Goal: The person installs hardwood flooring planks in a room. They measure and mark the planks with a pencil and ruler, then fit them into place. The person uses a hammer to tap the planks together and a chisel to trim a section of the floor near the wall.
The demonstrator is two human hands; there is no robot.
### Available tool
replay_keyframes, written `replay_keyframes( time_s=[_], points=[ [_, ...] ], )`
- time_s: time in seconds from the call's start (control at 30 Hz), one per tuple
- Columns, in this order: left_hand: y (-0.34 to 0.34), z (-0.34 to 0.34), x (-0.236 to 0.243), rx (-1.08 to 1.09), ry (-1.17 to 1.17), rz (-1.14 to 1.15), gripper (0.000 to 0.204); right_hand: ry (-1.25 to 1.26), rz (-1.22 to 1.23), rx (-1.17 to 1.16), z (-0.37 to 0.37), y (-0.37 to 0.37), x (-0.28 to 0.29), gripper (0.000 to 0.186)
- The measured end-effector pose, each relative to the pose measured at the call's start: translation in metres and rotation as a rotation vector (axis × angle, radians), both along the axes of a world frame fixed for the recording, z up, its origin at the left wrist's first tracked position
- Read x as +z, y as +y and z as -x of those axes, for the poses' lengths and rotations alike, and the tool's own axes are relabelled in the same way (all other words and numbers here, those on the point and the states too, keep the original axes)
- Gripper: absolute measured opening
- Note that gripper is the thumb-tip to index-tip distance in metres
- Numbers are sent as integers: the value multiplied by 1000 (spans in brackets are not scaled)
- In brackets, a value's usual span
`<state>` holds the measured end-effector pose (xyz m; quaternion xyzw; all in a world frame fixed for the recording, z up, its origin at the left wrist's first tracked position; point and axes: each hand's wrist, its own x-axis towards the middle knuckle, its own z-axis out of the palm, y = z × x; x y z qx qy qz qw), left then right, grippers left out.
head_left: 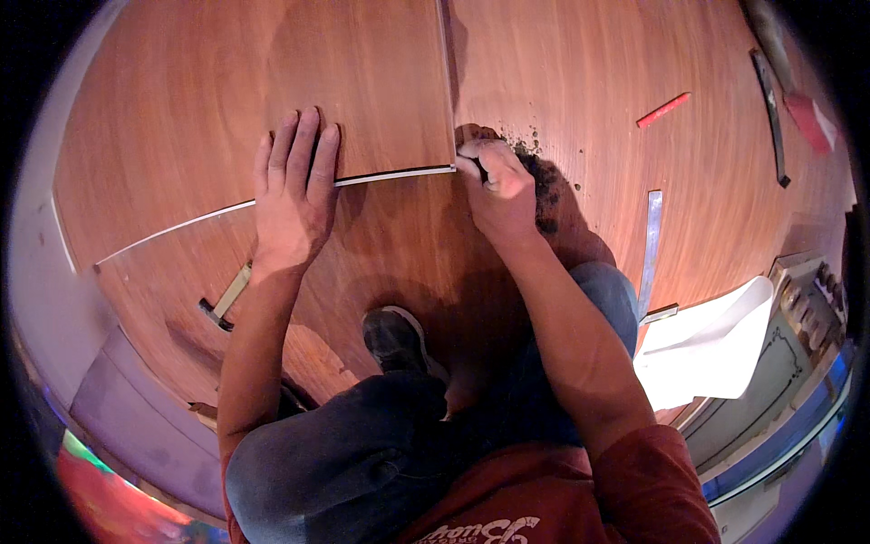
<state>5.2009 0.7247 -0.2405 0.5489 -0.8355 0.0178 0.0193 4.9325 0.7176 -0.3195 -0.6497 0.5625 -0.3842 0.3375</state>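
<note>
A reddish-brown wood-grain panel [372,77] lies on a larger surface of similar wood grain. A thin white strip [390,177] runs along its near edge, with a dark line beside it toward the corner. My left hand [294,208] rests flat across this edge, fingers stretched out over the panel. At the near right corner my right hand [500,186] is closed, its fingers bent against the panel's side. Whatever it grips is hidden by the fingers. Dark crumbs [546,181] are scattered on the wood just right of that hand.
A hammer [225,297] lies left of my left forearm. To the right are a metal square [651,245], a red pencil-like stick [663,110], a dark flat bar [770,118] and a white sheet [702,349]. My shoe [396,340] stands on the wood between my arms.
</note>
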Motion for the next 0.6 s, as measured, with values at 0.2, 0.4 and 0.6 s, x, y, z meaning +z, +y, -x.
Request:
replay_keyframes(
  time_s=[0.2, 0.4, 0.6],
  points=[
    [-3, 3, 2, 39, 2, -40, 76, -7, -6, 0, 0, 3, 0, 24],
    [-5, 7, 5, -7, 79, 13, 79, -12, -145, 1, 6, 3, 2, 30],
    [-3, 7, 2, -10, 78, 15, 81, -26, -279, -210, 10, -1, 1, 34]
  ],
)
